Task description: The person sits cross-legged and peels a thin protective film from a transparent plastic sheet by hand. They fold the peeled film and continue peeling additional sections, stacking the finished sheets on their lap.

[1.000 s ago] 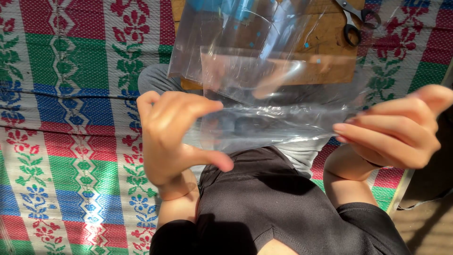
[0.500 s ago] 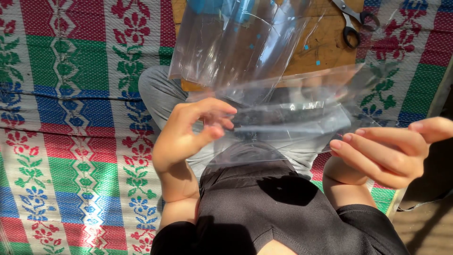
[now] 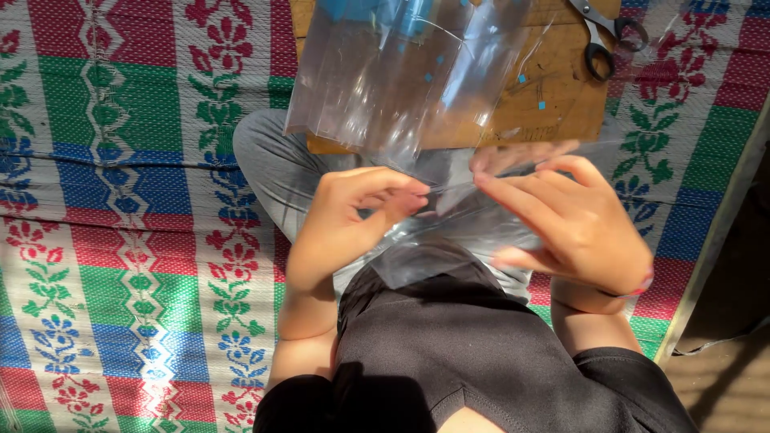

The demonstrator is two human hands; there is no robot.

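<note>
A crinkled sheet of clear plastic film (image 3: 481, 224) is held over the lap, pinched at its upper edge by the curled fingers of the left hand (image 3: 349, 220) and the right hand (image 3: 569, 220), so it stays taut. More clear sheets (image 3: 385, 72) lie on the wooden board's (image 3: 561, 96) left edge, black-handled scissors (image 3: 601, 32) at its top right corner, within reach.

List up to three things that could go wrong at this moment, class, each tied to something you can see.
The clear plastic sheet is pinched only at its lower edge by the left hand and right hand; it could slip or crease. Glare on the film may hide its edges. The scissors lie on the wooden board, partly under the sheet, and could snag it.
</note>
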